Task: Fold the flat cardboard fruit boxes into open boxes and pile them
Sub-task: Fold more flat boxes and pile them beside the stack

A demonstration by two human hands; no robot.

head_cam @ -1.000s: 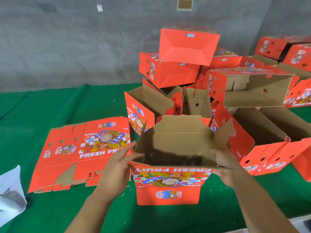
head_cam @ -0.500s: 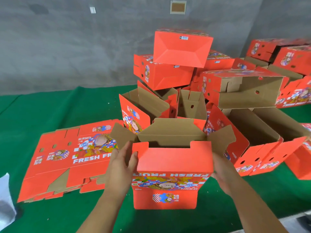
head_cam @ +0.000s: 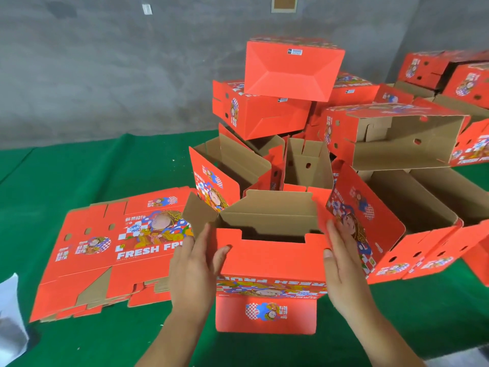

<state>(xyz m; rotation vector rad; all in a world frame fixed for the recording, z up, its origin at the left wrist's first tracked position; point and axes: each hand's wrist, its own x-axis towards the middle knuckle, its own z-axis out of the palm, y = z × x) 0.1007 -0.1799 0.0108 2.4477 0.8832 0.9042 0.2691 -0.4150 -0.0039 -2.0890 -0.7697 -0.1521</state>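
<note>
At nine o'clock lies the stack of flat boxes (head_cam: 113,250). The left hand (head_cam: 194,268) presses straight fingers on the left end of the half-folded box (head_cam: 270,260), thumb on its red front flap. The box runs left to right between both hands. The right hand (head_cam: 344,268), equally near, lies flat against the right end.
</note>
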